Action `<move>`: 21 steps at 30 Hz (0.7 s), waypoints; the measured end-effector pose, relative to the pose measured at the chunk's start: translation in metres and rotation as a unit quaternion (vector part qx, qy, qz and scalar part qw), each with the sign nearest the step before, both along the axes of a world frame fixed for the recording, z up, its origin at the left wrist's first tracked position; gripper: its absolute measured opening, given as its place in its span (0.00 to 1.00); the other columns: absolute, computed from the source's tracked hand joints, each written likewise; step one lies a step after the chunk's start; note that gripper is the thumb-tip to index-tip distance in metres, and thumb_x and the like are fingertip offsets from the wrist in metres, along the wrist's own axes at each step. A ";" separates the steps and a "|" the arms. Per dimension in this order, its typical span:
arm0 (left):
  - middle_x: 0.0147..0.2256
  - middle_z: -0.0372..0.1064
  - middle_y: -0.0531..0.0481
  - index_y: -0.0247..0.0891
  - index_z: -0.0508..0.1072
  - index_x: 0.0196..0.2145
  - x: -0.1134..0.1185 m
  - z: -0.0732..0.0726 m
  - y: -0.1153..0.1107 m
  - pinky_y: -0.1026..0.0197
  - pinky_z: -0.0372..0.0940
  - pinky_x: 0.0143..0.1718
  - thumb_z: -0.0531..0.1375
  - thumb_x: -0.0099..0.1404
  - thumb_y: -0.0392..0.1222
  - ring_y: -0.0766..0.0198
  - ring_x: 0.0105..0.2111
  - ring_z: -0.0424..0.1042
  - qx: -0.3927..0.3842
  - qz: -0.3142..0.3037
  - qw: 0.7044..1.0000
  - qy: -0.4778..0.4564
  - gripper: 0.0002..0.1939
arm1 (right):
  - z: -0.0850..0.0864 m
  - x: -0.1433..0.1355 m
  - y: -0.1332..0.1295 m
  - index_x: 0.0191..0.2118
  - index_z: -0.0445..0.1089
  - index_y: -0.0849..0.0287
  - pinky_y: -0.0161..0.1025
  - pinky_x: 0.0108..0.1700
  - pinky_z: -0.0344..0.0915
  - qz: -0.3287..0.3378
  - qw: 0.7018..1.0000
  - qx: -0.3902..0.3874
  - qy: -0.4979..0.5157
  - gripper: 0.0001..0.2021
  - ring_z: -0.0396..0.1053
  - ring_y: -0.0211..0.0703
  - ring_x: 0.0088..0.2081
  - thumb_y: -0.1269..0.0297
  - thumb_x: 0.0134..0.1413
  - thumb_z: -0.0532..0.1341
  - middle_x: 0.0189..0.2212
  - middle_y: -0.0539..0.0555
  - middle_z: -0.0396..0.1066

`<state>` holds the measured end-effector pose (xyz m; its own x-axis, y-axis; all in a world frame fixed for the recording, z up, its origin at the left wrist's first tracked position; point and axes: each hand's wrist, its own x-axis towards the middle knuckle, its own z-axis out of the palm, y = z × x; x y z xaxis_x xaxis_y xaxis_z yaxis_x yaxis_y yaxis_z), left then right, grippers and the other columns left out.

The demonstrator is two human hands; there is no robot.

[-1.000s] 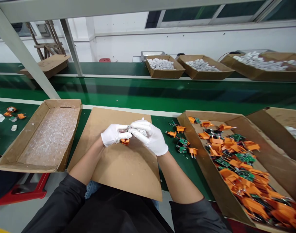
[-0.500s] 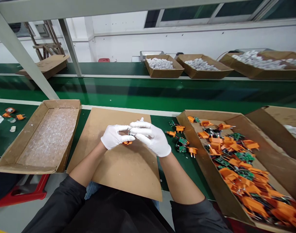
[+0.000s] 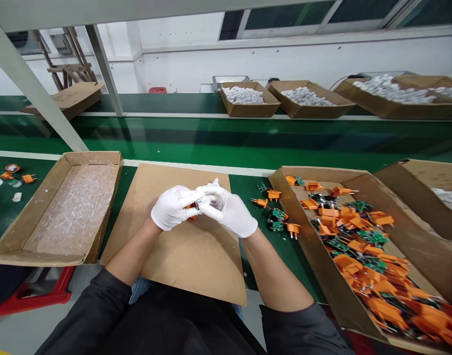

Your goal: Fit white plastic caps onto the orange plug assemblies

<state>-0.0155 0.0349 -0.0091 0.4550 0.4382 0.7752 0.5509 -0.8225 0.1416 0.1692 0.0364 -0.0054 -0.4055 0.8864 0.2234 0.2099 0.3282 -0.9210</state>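
Both of my hands wear white gloves and meet above a brown cardboard sheet [image 3: 189,261]. My left hand [image 3: 170,208] is closed around an orange plug [image 3: 191,211], most of which its fingers cover. From the other side, my right hand [image 3: 233,212] has its fingertips pinched together against the plug's inner end. Something small sits between those fingertips, and I cannot make out what it is. Just right of the sheet, several loose orange plugs [image 3: 293,230] with green circuit boards [image 3: 278,215] lie on the green bench.
A cardboard box [image 3: 294,241] of orange plugs and boards stands at right. On the left is a shallow cardboard tray [image 3: 72,212] lined with clear plastic. Boxes of white parts [image 3: 244,95] line the back shelf. A few loose plugs [image 3: 29,178] lie far left.
The fingers of my right hand have curled in from a straighter pose. My left hand has turned slightly, and more orange shows between the fingers.
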 end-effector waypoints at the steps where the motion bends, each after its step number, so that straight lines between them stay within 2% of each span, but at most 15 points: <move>1: 0.23 0.70 0.53 0.39 0.75 0.44 0.000 -0.002 0.000 0.64 0.59 0.27 0.58 0.66 0.44 0.67 0.23 0.65 -0.004 0.007 1.000 0.009 0.12 | -0.001 0.000 0.000 0.44 0.69 0.56 0.52 0.42 0.72 -0.005 1.000 -0.002 0.007 0.16 0.74 0.45 0.33 0.56 0.51 0.63 0.31 0.53 0.74; 4: 0.23 0.70 0.53 0.40 0.76 0.43 0.001 -0.006 0.001 0.64 0.60 0.28 0.57 0.67 0.44 0.67 0.24 0.65 -0.014 0.010 0.999 0.027 0.11 | 0.000 0.001 0.000 0.43 0.68 0.55 0.52 0.42 0.72 -0.011 1.000 -0.001 0.021 0.14 0.74 0.45 0.32 0.57 0.50 0.63 0.30 0.53 0.74; 9: 0.24 0.70 0.53 0.40 0.75 0.43 0.002 -0.004 0.002 0.64 0.60 0.28 0.58 0.66 0.42 0.67 0.24 0.66 -0.017 -0.009 1.000 0.013 0.10 | 0.008 0.007 0.001 0.45 0.66 0.56 0.53 0.42 0.72 0.051 0.998 -0.023 0.029 0.15 0.74 0.45 0.32 0.58 0.51 0.62 0.29 0.52 0.74; 13: 0.24 0.71 0.53 0.39 0.75 0.38 0.002 -0.006 0.003 0.64 0.61 0.28 0.59 0.65 0.42 0.67 0.24 0.66 -0.013 -0.014 1.000 0.017 0.07 | 0.006 0.004 0.000 0.43 0.67 0.56 0.53 0.42 0.72 0.013 0.999 -0.024 0.017 0.13 0.74 0.45 0.30 0.58 0.52 0.62 0.24 0.49 0.72; 18: 0.26 0.73 0.52 0.39 0.76 0.37 0.003 -0.011 0.001 0.64 0.64 0.29 0.60 0.64 0.40 0.67 0.25 0.67 -0.028 -0.002 1.000 -0.002 0.06 | 0.002 -0.002 -0.002 0.41 0.69 0.54 0.53 0.43 0.72 -0.039 0.999 0.008 -0.001 0.12 0.74 0.45 0.30 0.59 0.49 0.62 0.28 0.51 0.74; 21: 0.30 0.75 0.50 0.40 0.77 0.43 0.003 -0.008 -0.002 0.64 0.66 0.31 0.61 0.63 0.42 0.66 0.29 0.71 -0.043 -0.003 0.997 -0.068 0.11 | 0.006 0.003 0.000 0.45 0.69 0.54 0.54 0.46 0.71 -0.004 1.000 -0.023 0.013 0.16 0.75 0.46 0.33 0.55 0.51 0.63 0.30 0.52 0.75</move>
